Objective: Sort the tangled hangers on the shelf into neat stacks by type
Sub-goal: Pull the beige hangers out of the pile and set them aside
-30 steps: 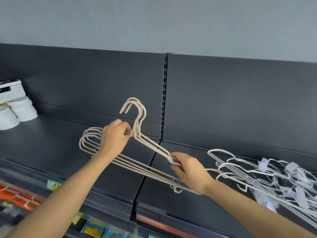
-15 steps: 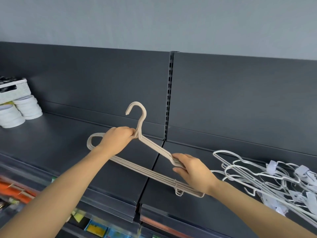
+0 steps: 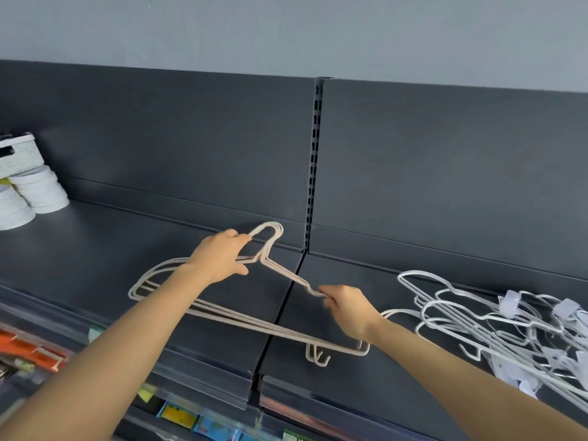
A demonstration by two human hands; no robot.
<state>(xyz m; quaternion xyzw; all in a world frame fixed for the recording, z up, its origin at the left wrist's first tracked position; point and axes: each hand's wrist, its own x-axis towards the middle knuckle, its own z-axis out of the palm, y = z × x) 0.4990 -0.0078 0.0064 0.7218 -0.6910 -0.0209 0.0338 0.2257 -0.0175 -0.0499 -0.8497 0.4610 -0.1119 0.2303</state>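
Gripping a bundle of beige hangers point(image 3: 248, 321) mid-frame at the dark shelf point(image 3: 79, 249), with left hand point(image 3: 219, 256) curled round the neck and right hand point(image 3: 348, 310) pinching one shoulder. Flanked by tangled white hangers point(image 3: 496, 326) lower right, white rolls point(image 3: 41, 189) upper left.
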